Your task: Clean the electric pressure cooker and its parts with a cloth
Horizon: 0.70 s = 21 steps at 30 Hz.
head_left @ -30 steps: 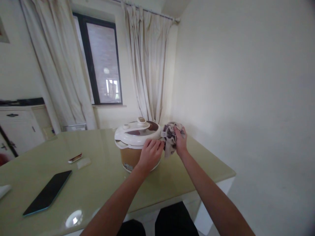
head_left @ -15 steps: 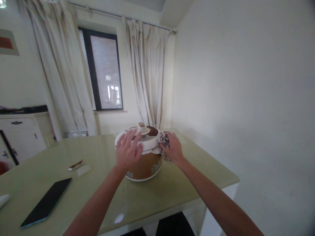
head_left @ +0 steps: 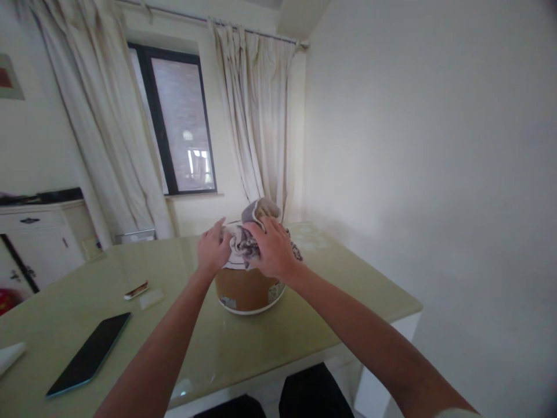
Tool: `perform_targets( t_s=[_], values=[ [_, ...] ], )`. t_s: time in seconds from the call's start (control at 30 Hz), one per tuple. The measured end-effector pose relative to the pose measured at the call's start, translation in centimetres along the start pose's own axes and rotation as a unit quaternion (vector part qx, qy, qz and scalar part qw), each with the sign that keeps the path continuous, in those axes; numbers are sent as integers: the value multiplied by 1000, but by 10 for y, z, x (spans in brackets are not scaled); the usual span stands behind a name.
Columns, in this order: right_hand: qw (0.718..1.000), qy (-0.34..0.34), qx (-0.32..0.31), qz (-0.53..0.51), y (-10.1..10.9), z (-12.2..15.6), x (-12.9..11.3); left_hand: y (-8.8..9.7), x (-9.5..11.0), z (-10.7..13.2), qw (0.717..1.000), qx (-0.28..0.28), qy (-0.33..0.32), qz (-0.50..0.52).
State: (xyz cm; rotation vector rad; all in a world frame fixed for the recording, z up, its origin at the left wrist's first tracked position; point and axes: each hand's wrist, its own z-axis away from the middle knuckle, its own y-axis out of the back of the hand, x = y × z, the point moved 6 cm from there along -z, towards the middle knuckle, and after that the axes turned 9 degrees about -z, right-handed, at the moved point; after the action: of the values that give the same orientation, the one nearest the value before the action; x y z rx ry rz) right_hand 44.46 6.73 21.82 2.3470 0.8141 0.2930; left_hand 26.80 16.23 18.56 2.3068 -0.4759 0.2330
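A round cooker [head_left: 248, 289] with a brown body and a white lower rim stands upright on the table. Over its lid lies a bunched grey and white patterned cloth [head_left: 243, 241], which hides most of the lid. My right hand [head_left: 276, 249] is closed on this cloth and presses it against the lid's top. At the lid's left side is my left hand [head_left: 213, 248], thumb and fingers apart, its thumb beside the cloth's edge. Whether the left fingers touch the lid's far side is hidden.
The pale green glossy table [head_left: 339, 296] has its right edge near a white wall [head_left: 426, 145]. To the left lie a dark tablet [head_left: 89, 354], a small white and brown item [head_left: 136, 289], a pale flat piece [head_left: 151, 298] and a white object [head_left: 11, 355].
My right hand has carried the cloth from the lid's right side up and left onto its top. My left hand has shifted left from the lid's front to its left side.
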Motion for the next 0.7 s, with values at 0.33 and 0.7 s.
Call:
perform_targets(
  t_s=[0.33,0.7],
  values=[
    [986,-126,-56,-93,-23,-40,69,0,0,-1,998,17,23,57],
    [949,-301,-71,-64,-45,-54,148,2,-2,-1,995,27,25,94]
  ],
)
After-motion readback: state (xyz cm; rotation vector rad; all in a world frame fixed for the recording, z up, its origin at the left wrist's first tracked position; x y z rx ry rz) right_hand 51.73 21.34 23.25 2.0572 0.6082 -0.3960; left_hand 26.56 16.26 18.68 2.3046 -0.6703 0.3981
